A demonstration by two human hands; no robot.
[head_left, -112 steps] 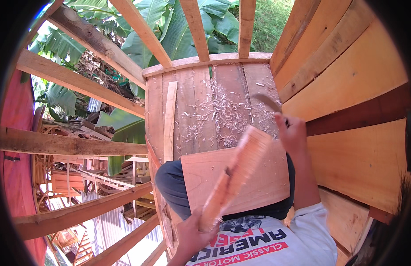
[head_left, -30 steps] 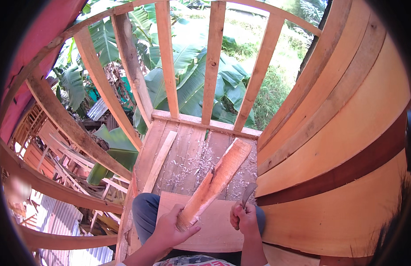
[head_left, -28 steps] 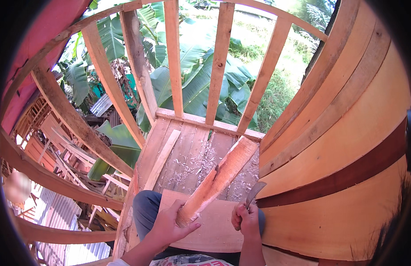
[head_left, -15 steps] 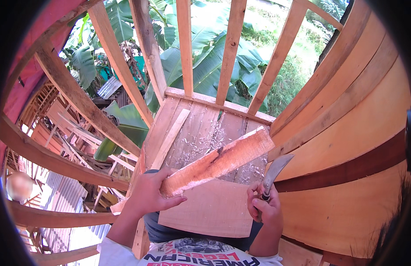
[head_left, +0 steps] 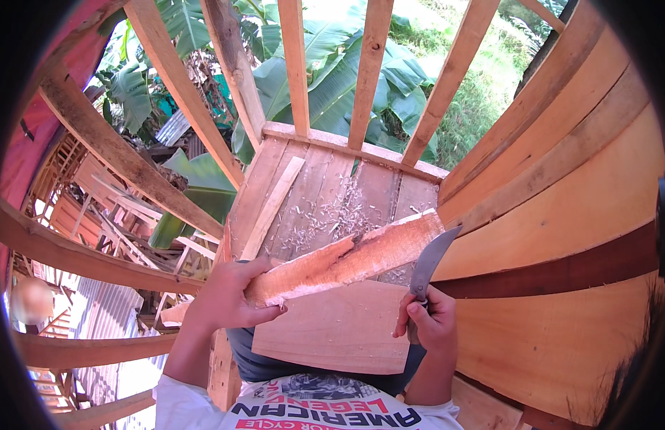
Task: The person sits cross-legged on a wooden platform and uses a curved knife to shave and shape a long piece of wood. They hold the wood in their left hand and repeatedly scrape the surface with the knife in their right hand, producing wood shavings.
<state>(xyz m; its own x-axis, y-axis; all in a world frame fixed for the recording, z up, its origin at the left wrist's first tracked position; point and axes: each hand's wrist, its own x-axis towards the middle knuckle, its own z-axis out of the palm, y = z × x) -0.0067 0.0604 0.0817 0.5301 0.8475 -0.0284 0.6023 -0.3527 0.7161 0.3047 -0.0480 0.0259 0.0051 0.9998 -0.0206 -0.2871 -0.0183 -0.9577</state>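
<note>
Gripped by its near left end, a rough reddish-brown wood slab (head_left: 325, 266) slants up to the right in my left hand (head_left: 236, 294), its far end in the air. Its pale edges look freshly cut, and a dark streak runs along its face. My right hand (head_left: 431, 319) is closed round the handle of a curved knife (head_left: 431, 261). The blade points up and lies close by the slab's right end; whether they touch I cannot tell. Across my lap rests a smooth, wide board (head_left: 332, 330), below the slab.
Wood shavings (head_left: 347, 215) litter the plank floor (head_left: 275, 168), where a narrow wooden strip (head_left: 274, 208) lies. Upright wooden slats (head_left: 294, 72) fence the front and left. A plywood wall (head_left: 562, 236) rises close on the right. Beyond the slats are banana leaves (head_left: 332, 93) and corrugated metal sheets (head_left: 103, 330).
The slab has shifted slightly left and down with my left hand. My right hand has brought the knife up and leftward, its blade now nearer the slab's right end.
</note>
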